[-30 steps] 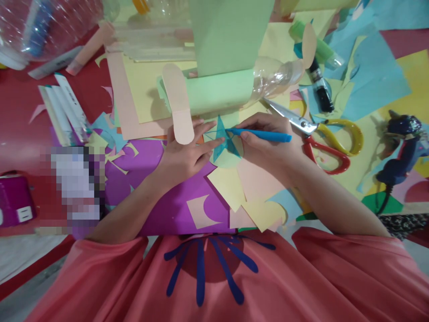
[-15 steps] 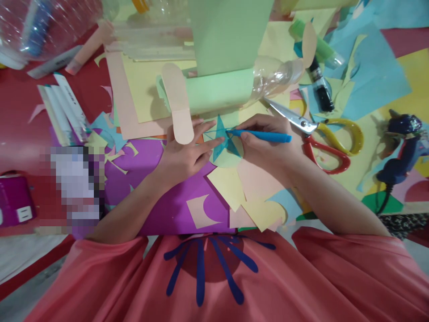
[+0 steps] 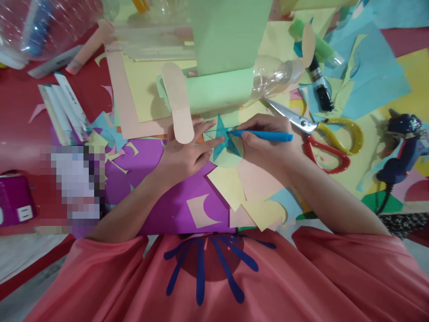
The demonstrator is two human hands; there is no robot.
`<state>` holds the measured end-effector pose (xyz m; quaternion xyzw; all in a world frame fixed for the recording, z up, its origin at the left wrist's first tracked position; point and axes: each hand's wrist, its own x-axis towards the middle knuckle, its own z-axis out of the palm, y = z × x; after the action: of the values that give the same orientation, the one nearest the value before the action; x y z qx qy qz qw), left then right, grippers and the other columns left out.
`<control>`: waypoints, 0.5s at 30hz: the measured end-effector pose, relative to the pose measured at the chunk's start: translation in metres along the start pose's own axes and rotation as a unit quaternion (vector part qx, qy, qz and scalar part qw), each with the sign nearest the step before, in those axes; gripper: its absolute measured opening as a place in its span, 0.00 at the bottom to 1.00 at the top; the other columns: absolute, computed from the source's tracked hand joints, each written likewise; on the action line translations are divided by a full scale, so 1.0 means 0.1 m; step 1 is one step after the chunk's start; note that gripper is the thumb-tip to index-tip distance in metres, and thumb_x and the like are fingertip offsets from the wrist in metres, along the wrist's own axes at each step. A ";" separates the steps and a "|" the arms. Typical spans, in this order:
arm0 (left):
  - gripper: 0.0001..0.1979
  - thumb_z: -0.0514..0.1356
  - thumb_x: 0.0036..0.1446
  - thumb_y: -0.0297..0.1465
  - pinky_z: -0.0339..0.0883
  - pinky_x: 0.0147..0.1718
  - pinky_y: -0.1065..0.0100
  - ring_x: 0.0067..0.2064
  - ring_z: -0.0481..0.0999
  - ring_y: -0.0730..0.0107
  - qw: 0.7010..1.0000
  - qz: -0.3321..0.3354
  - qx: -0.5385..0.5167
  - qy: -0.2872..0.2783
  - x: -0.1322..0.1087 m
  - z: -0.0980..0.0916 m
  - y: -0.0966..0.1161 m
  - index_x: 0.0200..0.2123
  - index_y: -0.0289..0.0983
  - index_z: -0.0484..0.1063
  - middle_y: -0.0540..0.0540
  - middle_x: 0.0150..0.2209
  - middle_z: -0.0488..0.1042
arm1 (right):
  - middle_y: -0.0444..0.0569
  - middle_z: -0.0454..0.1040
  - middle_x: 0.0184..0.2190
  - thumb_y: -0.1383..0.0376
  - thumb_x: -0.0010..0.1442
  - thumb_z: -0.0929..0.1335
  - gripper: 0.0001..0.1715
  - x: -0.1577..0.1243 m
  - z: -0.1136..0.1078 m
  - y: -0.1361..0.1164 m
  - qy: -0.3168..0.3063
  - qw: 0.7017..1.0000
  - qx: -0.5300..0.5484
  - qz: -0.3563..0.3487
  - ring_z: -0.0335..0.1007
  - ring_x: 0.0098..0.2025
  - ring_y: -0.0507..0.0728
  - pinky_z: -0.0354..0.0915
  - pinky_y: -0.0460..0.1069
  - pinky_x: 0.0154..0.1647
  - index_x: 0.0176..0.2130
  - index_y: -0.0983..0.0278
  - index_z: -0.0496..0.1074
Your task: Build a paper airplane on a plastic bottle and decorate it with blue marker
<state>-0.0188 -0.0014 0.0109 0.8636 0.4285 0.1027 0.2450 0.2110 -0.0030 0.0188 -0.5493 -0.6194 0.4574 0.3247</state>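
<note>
A blue marker (image 3: 268,135) is pinched in my right hand (image 3: 264,138), its tip on a round pale-green paper piece (image 3: 226,161). That piece carries a star (image 3: 220,134), partly coloured blue-green. My left hand (image 3: 187,150) lies with fingers spread, fingertips pressing the paper's left side. Just above both hands lies a plastic bottle (image 3: 275,78) wrapped in light-green paper (image 3: 219,89). A long peach paper strip (image 3: 177,103) with rounded ends sticks out from the bottle and hides part of my left hand.
Scissors (image 3: 310,129) with red and yellow handles lie right of my right hand. Farther right is a dark blue glue gun (image 3: 400,154). White markers (image 3: 67,107) are at left. A purple sheet (image 3: 150,205) and paper scraps (image 3: 228,185) cover the near side.
The marker's back end has shifted very slightly to the right and up with my right hand. My left hand and the paper look unmoved.
</note>
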 end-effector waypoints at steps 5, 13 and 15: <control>0.17 0.49 0.64 0.39 0.53 0.62 0.42 0.66 0.58 0.55 1.000 -0.008 -0.017 -0.006 0.01 -0.01 0.01 0.52 0.51 0.70 0.52 0.64 0.62 | 0.43 0.75 0.26 0.68 0.55 0.68 0.04 0.00 0.00 0.01 0.020 1.000 -0.002 -0.004 0.69 0.28 0.51 0.64 0.48 0.29 0.31 0.60 0.74; 0.16 0.49 0.64 0.37 0.51 0.63 0.42 0.66 0.58 0.54 1.000 -0.010 -0.006 -0.002 0.00 -0.01 0.01 0.52 0.52 0.70 0.52 0.63 0.63 | 0.43 0.73 0.24 0.67 0.53 0.68 0.03 0.00 0.01 -0.03 0.023 1.000 0.003 0.008 0.67 0.26 0.51 0.63 0.48 0.27 0.28 0.61 0.73; 0.16 0.48 0.64 0.38 0.52 0.63 0.41 0.66 0.58 0.54 1.000 -0.010 -0.012 -0.003 0.00 -0.01 0.01 0.52 0.52 0.70 0.52 0.63 0.63 | 0.43 0.74 0.24 0.67 0.53 0.68 0.03 0.00 0.00 -0.03 0.008 1.000 -0.001 0.014 0.67 0.26 0.51 0.62 0.48 0.27 0.29 0.61 0.73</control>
<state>-0.0181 -0.0017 0.0126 0.8565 0.4351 0.1030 0.2578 0.2094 -0.0028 0.0216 -0.5617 -0.6095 0.4571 0.3226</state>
